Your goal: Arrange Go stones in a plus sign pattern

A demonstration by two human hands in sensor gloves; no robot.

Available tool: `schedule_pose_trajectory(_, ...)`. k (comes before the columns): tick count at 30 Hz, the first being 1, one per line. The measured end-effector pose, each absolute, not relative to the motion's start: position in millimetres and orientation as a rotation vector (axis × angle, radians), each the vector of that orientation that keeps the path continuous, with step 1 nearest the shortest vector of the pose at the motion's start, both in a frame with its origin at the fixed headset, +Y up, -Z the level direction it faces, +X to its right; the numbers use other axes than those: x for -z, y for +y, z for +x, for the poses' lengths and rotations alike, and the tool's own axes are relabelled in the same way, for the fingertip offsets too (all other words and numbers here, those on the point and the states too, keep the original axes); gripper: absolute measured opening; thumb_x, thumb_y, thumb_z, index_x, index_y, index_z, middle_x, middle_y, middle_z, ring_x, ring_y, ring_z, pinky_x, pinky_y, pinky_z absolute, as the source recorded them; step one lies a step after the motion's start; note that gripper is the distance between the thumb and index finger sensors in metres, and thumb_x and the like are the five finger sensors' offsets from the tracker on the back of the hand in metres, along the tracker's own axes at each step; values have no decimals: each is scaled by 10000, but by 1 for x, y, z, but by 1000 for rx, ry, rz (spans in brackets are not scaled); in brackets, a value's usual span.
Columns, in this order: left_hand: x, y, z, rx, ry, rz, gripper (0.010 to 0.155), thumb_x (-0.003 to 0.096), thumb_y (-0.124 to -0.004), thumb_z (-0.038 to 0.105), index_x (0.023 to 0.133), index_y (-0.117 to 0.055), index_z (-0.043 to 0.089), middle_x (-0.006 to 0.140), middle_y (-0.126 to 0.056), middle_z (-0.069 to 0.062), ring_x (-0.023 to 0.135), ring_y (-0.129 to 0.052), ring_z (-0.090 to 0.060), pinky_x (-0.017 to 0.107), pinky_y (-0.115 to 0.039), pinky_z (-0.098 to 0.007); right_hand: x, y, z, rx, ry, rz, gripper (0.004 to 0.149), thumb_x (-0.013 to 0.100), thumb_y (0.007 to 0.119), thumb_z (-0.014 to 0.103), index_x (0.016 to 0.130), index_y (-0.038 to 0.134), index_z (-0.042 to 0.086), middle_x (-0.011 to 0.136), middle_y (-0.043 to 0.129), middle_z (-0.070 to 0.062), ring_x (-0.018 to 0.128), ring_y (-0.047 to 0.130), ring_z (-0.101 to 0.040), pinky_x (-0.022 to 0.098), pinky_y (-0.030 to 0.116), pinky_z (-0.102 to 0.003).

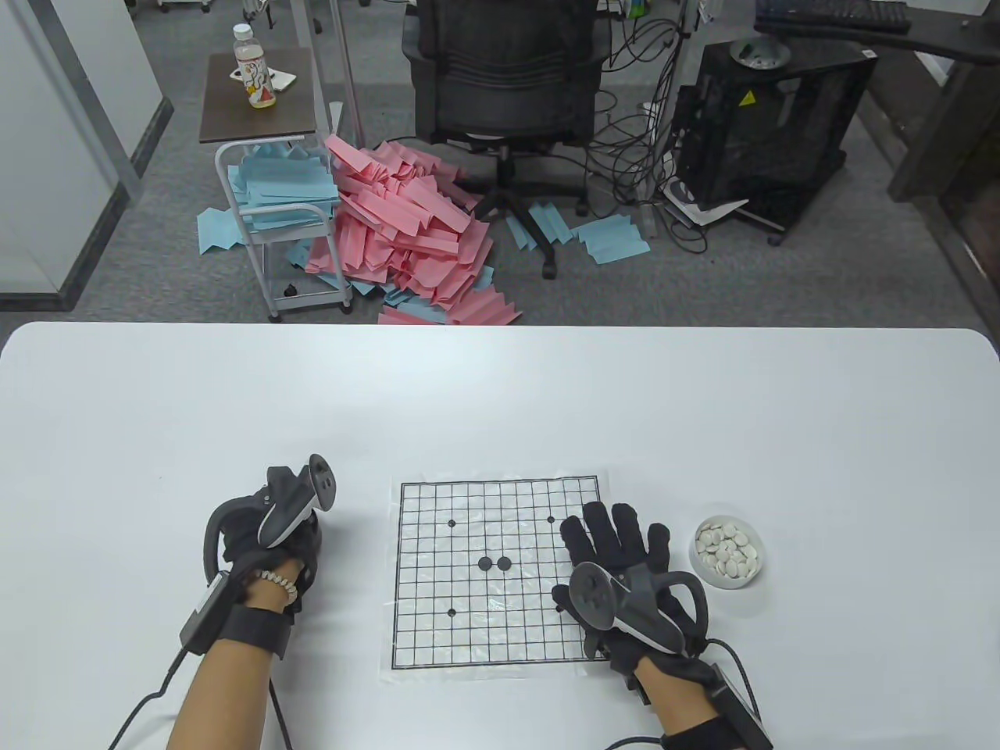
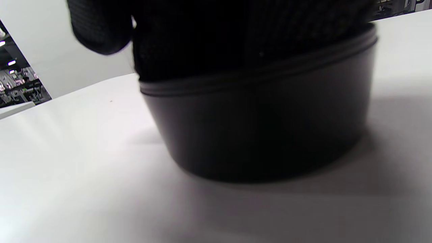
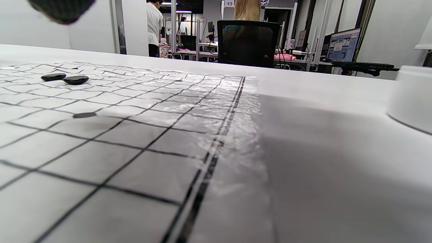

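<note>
Left hand point(image 1: 266, 539) reaches into a black bowl point(image 2: 260, 125); whether it grips a stone cannot be told. Right hand point(image 1: 625, 570) lies flat, fingers spread, on the board's point(image 1: 469, 617) right edge. Two black stones point(image 1: 494, 562) sit touching at centre. Stones: small, hard, smooth, probably slippery; pinch by the rim.

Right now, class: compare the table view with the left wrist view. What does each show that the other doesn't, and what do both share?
Table view only: the Go board with two black stones side by side at its centre, the right hand flat on its right edge, and the white bowl of white stones.

Left wrist view only: the black bowl close up.

Both: the left hand at that bowl, and the white table.
</note>
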State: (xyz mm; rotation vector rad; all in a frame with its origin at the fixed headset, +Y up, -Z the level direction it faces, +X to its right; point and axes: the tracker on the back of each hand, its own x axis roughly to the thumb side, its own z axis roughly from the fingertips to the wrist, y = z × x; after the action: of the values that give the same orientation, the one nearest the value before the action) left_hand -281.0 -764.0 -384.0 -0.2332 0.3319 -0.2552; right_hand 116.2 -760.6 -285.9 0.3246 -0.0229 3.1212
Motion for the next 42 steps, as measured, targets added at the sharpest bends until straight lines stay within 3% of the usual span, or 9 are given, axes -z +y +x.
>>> schedule_pose_trajectory(21, 379, -761, -288, 245, 313, -163, 406, 289, -960, 445, 676, -991, 326, 570, -1063, 34, 441, -998, -222, 573, -759, -542, 286, -761, 116, -3121, -21, 331, 834, 422, 739, 613, 1114, 347, 360, 1212, 257, -31, 1147, 272, -415, 762, 294, -731)
schedule_pose_trajectory(27, 377, -752, -285, 263, 292, -133, 403, 316, -947, 403, 709, -984, 321, 612, -1068, 29, 467, -1007, -235, 576, -757, -549, 286, -761, 115, -3121, -22, 332, 834, 422, 739, 613, 1114, 347, 360, 1213, 255, -27, 1147, 272, -416, 762, 294, -731)
schedule_pose_trajectory(35, 375, -722, -254, 250, 204, -27, 414, 342, -923, 334, 753, -954, 306, 667, -1082, 24, 485, -1031, -249, 561, -768, -556, 286, -761, 115, -3121, -19, 333, 833, 422, 739, 612, 1113, 348, 361, 1213, 259, -28, 1147, 270, -415, 762, 293, -732)
schedule_pose_trajectory(42, 373, -713, -204, 91, 43, -12, 413, 301, -965, 350, 709, -976, 285, 613, -1123, 33, 427, -1076, -227, 518, -810, -541, 286, -762, 115, -3121, -21, 333, 834, 421, 741, 611, 1114, 350, 358, 1213, 263, -28, 1146, 272, -417, 761, 293, -732)
